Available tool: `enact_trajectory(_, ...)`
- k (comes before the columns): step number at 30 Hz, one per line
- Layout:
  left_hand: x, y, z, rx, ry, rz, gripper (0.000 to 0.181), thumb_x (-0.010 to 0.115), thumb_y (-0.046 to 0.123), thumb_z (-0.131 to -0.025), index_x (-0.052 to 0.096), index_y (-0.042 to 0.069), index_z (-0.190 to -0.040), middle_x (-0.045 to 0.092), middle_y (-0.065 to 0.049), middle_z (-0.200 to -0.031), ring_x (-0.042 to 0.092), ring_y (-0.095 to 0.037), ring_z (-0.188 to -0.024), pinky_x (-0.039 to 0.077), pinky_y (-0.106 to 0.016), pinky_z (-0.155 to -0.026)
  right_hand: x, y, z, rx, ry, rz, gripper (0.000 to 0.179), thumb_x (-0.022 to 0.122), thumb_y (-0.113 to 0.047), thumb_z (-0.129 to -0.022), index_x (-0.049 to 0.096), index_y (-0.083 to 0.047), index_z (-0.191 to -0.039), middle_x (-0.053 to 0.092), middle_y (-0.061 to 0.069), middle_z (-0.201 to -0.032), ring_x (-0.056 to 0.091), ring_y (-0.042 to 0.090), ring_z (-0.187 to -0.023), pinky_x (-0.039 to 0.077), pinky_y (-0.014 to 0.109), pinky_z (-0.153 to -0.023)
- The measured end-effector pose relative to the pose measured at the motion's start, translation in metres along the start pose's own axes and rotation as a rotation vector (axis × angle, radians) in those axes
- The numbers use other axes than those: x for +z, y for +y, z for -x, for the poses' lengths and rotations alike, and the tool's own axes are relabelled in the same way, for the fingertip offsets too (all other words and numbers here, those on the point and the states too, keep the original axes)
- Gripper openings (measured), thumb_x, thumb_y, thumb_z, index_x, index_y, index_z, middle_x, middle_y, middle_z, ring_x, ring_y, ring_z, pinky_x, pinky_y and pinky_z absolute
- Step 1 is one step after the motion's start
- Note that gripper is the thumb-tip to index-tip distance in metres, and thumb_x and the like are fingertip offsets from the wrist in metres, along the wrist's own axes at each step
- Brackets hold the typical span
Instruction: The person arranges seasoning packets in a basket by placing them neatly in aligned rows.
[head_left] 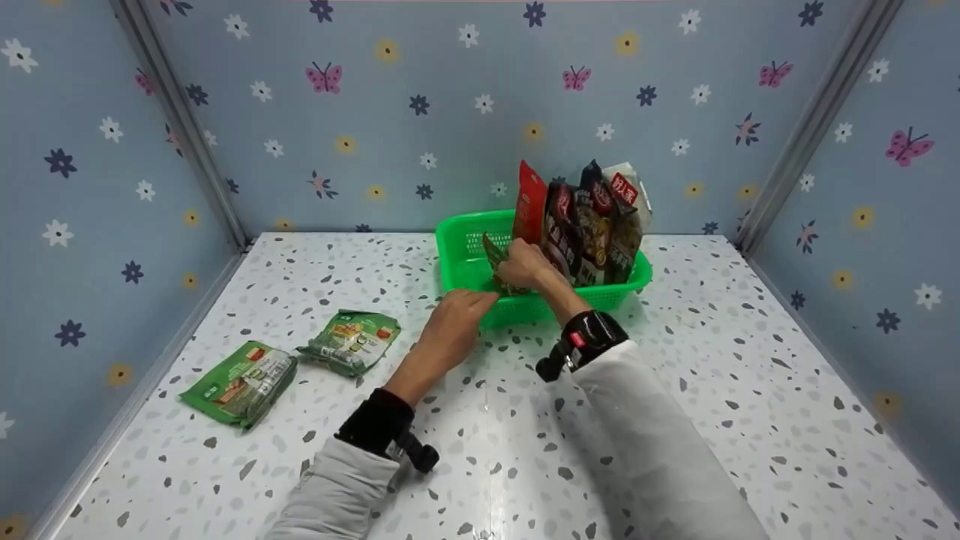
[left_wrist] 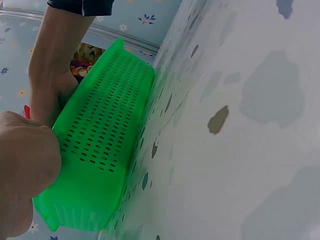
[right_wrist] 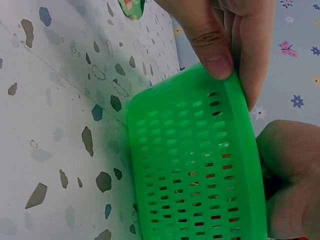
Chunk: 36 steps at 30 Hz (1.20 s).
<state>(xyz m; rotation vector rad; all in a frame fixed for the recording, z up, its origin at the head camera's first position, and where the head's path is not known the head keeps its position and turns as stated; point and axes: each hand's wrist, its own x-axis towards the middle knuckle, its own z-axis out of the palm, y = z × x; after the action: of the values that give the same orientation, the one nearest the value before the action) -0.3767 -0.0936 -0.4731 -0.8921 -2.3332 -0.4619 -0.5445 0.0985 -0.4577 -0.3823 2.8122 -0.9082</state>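
A green perforated plastic basket (head_left: pixel 517 311) stands by the back wall. My left hand (head_left: pixel 454 322) pinches its rim at the front left corner, the thumb (right_wrist: pixel 220 65) lying on the outer side in the right wrist view. Inside the basket, my right hand (head_left: pixel 525 266) holds a green packet (head_left: pixel 493 253) that leans upright in the left part; the fingers hide most of it. To the right of that hand stand a red packet (head_left: pixel 530 202) and several dark food packets (head_left: pixel 596 225), with a white packet (head_left: pixel 637 195) behind them.
Two green food packets lie flat on the speckled table to the left: one nearer (head_left: pixel 244 382), one farther back (head_left: pixel 352 341). Flower-patterned walls (head_left: pixel 450 112) enclose the back and both sides.
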Motion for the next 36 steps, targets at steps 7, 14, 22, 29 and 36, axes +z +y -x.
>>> enact_trajectory(7,-0.001,0.001,0.000,0.002,0.003,0.003,0.050,0.067,-0.023,-0.089,0.077,-0.002,-0.134,0.084,-0.018,-0.129,0.079,-0.038,-0.117,0.064,-0.050,-0.107,0.005,-0.003,-0.003,-0.012,-0.041,0.092,0.011,0.051,-0.014,-0.103,0.053,-0.013,-0.092,0.047,0.005,-0.087,0.048,0.027,-0.077,0.040,0.039,-0.071)
enact_trajectory(14,0.000,0.001,-0.002,0.007,-0.001,0.000,0.048,0.067,-0.021,-0.091,0.077,-0.003,-0.134,0.084,-0.018,-0.129,0.080,-0.038,-0.117,0.064,-0.051,-0.107,-0.006,-0.030,0.027,0.033,-0.083,0.118,0.012,0.049,-0.017,-0.106,0.053,-0.013,-0.096,0.049,0.006,-0.092,0.053,0.027,-0.082,0.043,0.039,-0.076)
enact_trajectory(22,-0.001,0.001,-0.002,-0.005,-0.020,0.001,0.051,0.068,-0.021,-0.090,0.076,-0.003,-0.136,0.083,-0.018,-0.131,0.079,-0.038,-0.119,0.064,-0.050,-0.109,0.003,-0.005,-0.002,0.042,-0.077,0.108,0.020,0.046,-0.016,-0.105,0.045,-0.018,-0.085,0.042,0.003,-0.086,0.042,0.024,-0.074,0.038,0.038,-0.071)
enact_trajectory(29,0.001,0.000,-0.001,-0.004,-0.028,-0.004,0.051,0.068,-0.024,-0.089,0.076,-0.004,-0.135,0.083,-0.019,-0.131,0.079,-0.038,-0.119,0.065,-0.050,-0.108,0.005,-0.003,-0.003,0.078,-0.104,0.120,0.028,0.046,-0.015,-0.106,0.045,-0.019,-0.079,0.039,0.002,-0.078,0.039,0.023,-0.068,0.037,0.038,-0.067)
enact_trajectory(36,-0.001,0.001,-0.002,-0.011,-0.037,-0.004,0.051,0.067,-0.022,-0.091,0.076,-0.002,-0.137,0.083,-0.018,-0.133,0.079,-0.038,-0.120,0.064,-0.050,-0.110,0.003,-0.004,-0.001,0.099,-0.105,0.092,0.028,0.046,-0.016,-0.110,0.043,-0.020,-0.082,0.037,0.002,-0.078,0.034,0.021,-0.065,0.034,0.038,-0.065)
